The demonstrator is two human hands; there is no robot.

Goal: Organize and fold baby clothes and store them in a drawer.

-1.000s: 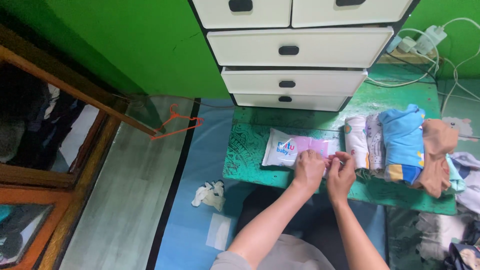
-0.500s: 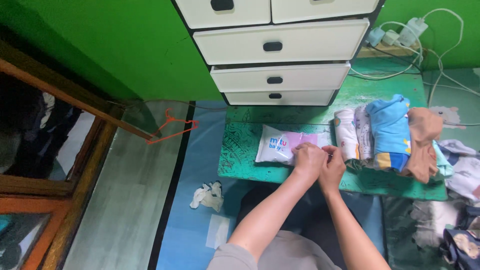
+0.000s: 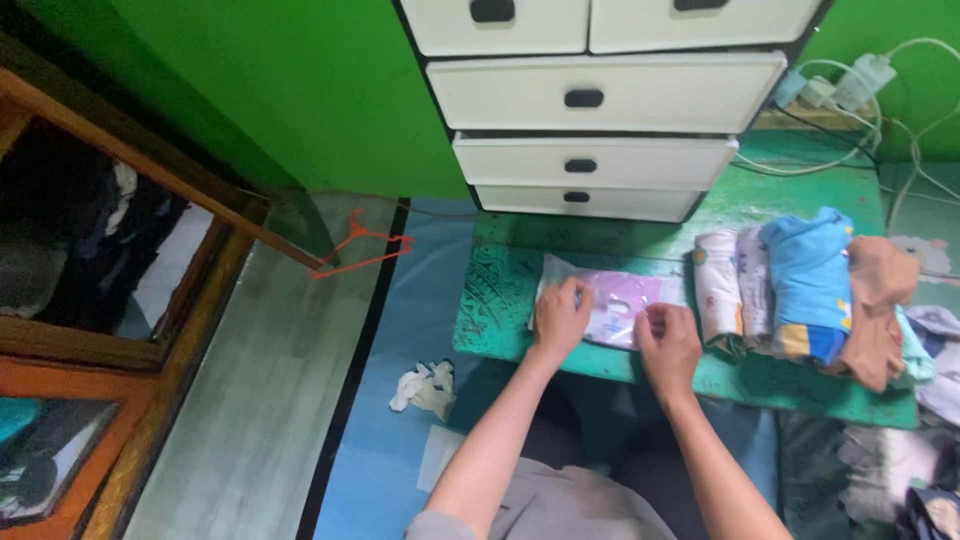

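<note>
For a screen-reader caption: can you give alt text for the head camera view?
Two bare hands, left hand and right hand, press on a flat white and pink wipes pack lying on a green mat. Rolled baby clothes lie to the right, and a white drawer unit stands behind.

Bright green walls [image 3: 300, 90] close the far side. A white drawer unit [image 3: 600, 100] with dark handles stands against them. Before it lies a low green surface [image 3: 500, 290] with a worn pattern. The floor is blue matting [image 3: 400, 330] beside pale grey planks [image 3: 250, 400]. An orange hanger [image 3: 360, 245] lies there. At left stands a brown wooden frame [image 3: 150, 340]. White cables [image 3: 850, 100] trail at far right.
</note>
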